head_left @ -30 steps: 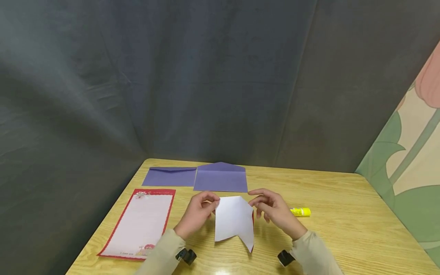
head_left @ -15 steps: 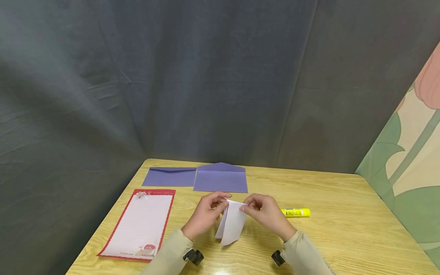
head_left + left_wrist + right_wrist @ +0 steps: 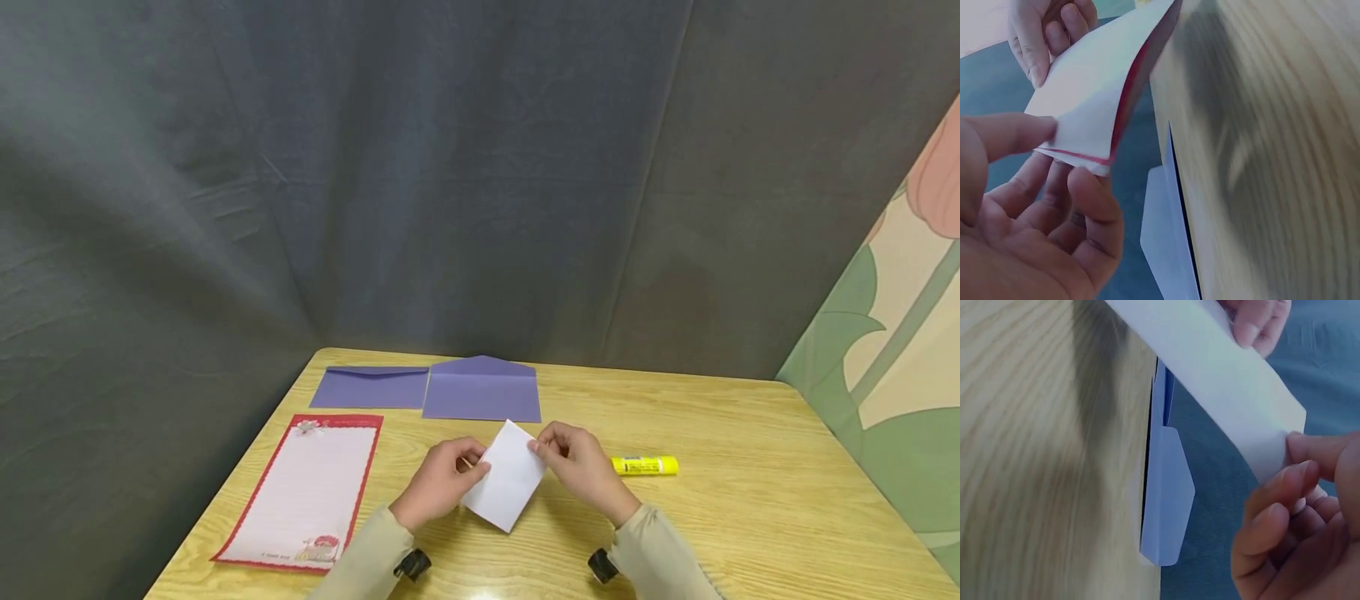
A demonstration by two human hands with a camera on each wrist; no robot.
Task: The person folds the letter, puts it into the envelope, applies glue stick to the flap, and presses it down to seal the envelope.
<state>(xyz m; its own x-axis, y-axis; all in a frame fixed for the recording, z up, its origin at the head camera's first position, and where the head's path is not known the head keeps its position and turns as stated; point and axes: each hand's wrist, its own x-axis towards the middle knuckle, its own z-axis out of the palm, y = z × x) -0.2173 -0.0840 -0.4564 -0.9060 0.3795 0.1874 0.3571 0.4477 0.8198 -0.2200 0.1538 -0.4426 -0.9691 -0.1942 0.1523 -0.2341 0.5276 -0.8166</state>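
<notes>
Folded paper has been tipped to a slant since half a second ago. It is held above the table, pinched at its left edge by the left hand and at its upper right edge by the right hand. Two purple envelopes are seen beyond it, flat on the wood.

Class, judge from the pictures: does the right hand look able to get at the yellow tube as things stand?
Probably yes, once it lets go: the right hand pinches the folded paper, but the yellow tube lies on the table close beside that hand, with nothing seen on top.
</notes>
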